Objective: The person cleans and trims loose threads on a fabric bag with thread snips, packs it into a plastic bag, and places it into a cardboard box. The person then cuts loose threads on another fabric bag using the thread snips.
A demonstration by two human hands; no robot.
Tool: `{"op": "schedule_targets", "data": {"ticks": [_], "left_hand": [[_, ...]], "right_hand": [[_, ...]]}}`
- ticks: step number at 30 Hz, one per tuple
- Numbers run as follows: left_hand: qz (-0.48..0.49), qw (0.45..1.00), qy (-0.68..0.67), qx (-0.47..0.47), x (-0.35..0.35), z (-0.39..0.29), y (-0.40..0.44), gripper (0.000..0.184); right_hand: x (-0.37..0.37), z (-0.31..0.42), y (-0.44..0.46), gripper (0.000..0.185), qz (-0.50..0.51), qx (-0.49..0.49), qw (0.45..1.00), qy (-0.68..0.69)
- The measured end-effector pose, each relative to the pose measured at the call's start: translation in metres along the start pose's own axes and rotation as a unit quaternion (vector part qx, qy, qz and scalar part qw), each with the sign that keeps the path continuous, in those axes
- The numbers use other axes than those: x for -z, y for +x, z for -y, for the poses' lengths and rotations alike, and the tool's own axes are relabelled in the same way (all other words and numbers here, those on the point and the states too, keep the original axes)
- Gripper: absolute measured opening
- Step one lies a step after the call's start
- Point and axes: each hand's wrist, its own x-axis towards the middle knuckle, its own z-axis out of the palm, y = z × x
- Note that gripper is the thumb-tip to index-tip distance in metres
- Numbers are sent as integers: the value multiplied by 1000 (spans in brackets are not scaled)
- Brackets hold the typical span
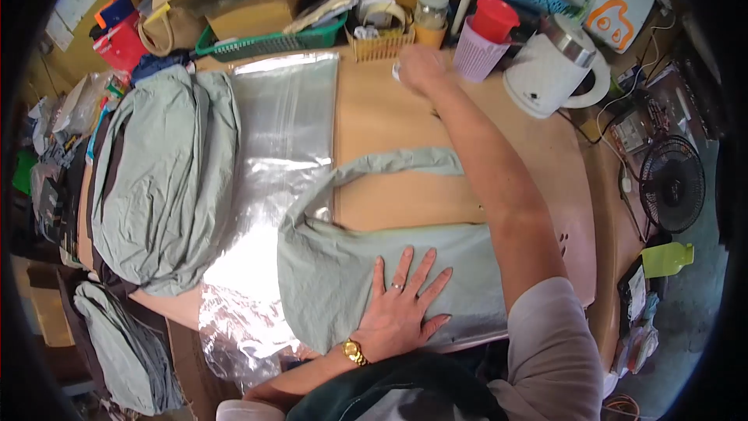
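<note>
My left hand (401, 316), with a ring and a gold watch, lies flat with spread fingers on a grey-green fabric bag (327, 281). The bag's strap loops away from me over the table. My right arm stretches across the strap's right end. At the far side of the table my right hand (423, 68) is closed; a small white thing (396, 72) shows at its left edge, too small to name. Clear plastic sheets (288, 125) lie left of the bag, partly under its left side.
Folded grey-green fabric (167, 179) is piled on the left. Along the back stand a green basket (273, 45), a wicker basket (382, 47), a purple cup (477, 51) and a white kettle (545, 74). A black fan (672, 183) is at the right.
</note>
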Motion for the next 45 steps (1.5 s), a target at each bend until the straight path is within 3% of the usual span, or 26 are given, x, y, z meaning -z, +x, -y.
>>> {"op": "schedule_targets", "data": {"ticks": [2, 4, 7, 10, 12, 14, 16, 17, 18, 20, 21, 23, 29, 33, 35, 39, 41, 45], "left_hand": [[-11, 1000, 6, -9, -2, 0, -2, 73], [-9, 1000, 4, -11, -3, 3, -4, 74], [-8, 999, 8, -37, -4, 4, -16, 76], [30, 997, 11, -72, 2, 10, -37, 78], [37, 996, -54, -63, 3, 10, -52, 80], [10, 996, -82, -40, 2, 7, -56, 80], [-20, 994, -105, -20, 0, 3, -56, 79], [-25, 999, -41, -17, -2, 1, -55, 78], [-30, 999, 23, -14, -3, 0, -54, 77], [-39, 999, 29, -17, -6, 2, -53, 76], [-44, 998, 30, -19, -7, 2, -54, 74], [-34, 999, 32, -20, -5, 1, -54, 73], [-22, 998, 50, -15, -3, -1, -52, 71], [-44, 997, 55, -8, -8, 1, -53, 72], [-61, 997, 50, -11, -8, 1, -53, 73], [-82, 995, 47, -14, -9, 0, -54, 73], [-86, 995, 48, -14, -9, 0, -54, 73], [-89, 995, 41, -12, -7, -1, -55, 72]], "right_hand": [[-19, 5, 2, 22, 0, 17, 1000, -22], [-27, 7, 7, 26, -78, 6, 997, -13], [-12, 6, 11, 26, -17, -16, 1000, -16], [34, 9, -17, 28, -51, -66, 996, 45], [48, -6, -49, 25, -163, 38, 973, 159], [79, -10, -113, 20, 62, 49, 907, 413], [90, 16, -203, 11, 142, 38, 747, 648], [67, 1, -224, 15, 234, 112, 697, 669], [69, 10, -258, 10, 262, 64, 726, 633], [59, 25, -307, 10, 104, 168, 905, 376], [43, 24, -326, 10, 104, 170, 904, 378], [10, 18, -349, 13, -57, 284, 925, 246], [2, 52, -319, 20, -46, 330, 916, 221], [13, 53, -320, 18, -34, 321, 928, 186], [41, 44, -320, 14, 74, 249, 958, 119], [41, 50, -304, 14, 3, 203, 966, 162], [27, 72, -298, 15, -18, 168, 945, 279], [4, 87, -289, 12, -11, 216, 945, 246]]}}
